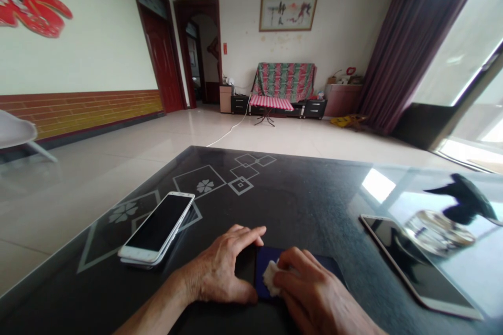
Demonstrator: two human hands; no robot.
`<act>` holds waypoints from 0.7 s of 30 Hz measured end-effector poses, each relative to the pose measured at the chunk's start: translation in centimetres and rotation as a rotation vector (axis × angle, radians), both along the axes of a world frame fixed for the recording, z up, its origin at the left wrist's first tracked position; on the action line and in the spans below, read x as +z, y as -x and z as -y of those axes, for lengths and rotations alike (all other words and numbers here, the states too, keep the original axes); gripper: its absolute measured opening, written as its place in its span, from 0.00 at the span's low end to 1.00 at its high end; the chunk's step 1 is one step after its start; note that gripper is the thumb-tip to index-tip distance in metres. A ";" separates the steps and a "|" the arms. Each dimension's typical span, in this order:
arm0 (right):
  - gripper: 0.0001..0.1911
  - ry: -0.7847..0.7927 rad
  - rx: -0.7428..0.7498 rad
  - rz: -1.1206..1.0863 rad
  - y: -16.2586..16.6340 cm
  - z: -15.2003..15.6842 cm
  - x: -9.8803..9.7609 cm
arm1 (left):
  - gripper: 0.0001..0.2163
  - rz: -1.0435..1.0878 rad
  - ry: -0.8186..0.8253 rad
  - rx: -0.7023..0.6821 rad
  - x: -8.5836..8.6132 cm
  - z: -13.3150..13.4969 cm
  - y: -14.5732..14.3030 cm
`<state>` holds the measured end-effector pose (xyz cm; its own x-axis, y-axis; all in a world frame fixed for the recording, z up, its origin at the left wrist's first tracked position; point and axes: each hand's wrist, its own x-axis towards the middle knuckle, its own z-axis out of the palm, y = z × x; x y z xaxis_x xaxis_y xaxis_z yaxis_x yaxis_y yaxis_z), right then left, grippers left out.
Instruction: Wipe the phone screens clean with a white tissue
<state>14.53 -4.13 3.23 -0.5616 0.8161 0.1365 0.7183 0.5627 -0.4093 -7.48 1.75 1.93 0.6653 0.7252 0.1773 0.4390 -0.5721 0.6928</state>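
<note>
From afar, I watched the right hand [314,280] pinch a crumpled white tissue-like wad [270,278] over the flat dark-blue rectangle [269,255] at six o'clock; the left hand's [220,264] thumb and fingers stood apart (contact unclear), so hard rubbing could have skidded it.

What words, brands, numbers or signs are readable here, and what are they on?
Nothing reads clearly.
Framed picture at the back: dark brushed characters, too blurred to read.
Small red strip left of it: too small to read.
White phone, blue object by the right hand, larger device: no readable lettering.
</note>
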 end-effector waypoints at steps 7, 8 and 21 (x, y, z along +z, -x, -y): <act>0.13 -0.026 0.033 -0.079 0.4 -0.1 -0.1 | 0.46 0.000 -0.011 -0.001 0.1 0.0 -0.1; 0.13 -0.027 0.021 -0.075 0.2 -0.1 -0.1 | 0.46 -0.002 -0.013 0.001 0.1 0.0 -0.2; 0.14 -0.094 -0.168 0.064 -5.6 0.2 0.7 | 0.46 -0.002 -0.036 -0.022 0.3 -0.1 0.1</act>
<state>20.13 -4.30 3.93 -0.4289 0.8842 0.1850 0.8278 0.4667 -0.3115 -7.61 1.83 2.19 0.6812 0.7039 0.2013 0.4277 -0.6057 0.6710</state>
